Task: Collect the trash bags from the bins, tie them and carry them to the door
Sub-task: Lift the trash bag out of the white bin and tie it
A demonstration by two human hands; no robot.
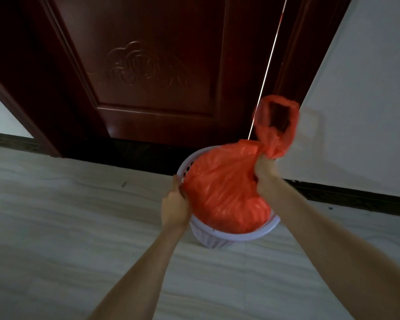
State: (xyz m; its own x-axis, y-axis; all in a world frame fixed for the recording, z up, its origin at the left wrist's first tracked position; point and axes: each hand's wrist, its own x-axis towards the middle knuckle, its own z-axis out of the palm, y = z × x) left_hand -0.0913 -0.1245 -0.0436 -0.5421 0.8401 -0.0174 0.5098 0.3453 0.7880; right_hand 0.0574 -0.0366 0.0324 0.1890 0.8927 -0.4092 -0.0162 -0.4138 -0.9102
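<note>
My two forearms come in from the bottom edge and converge on the white bin (229,236), which stands on the pale floor (56,215) just in front of the dark wooden door (148,65). My left hand (174,209) is on the bin's near-left rim, fingers curled over the edge where the plastic meets it; I judge it is there to pin the bin down while the bag comes out. My right hand (264,170) is at the bin's far-right rim, fingers closed tight round the gathered neck of the orange trash bag (224,192), so the mouth is bunched and nothing spills.

The bag's bulging body sits in the bin and fills its opening, rising above the rim. Its long axis runs from the bin's near side up and away to the far right, toward the door's lit edge gap. Beyond my fist the handle loops (276,121) stand upright in front of the door frame, slightly blurred.
</note>
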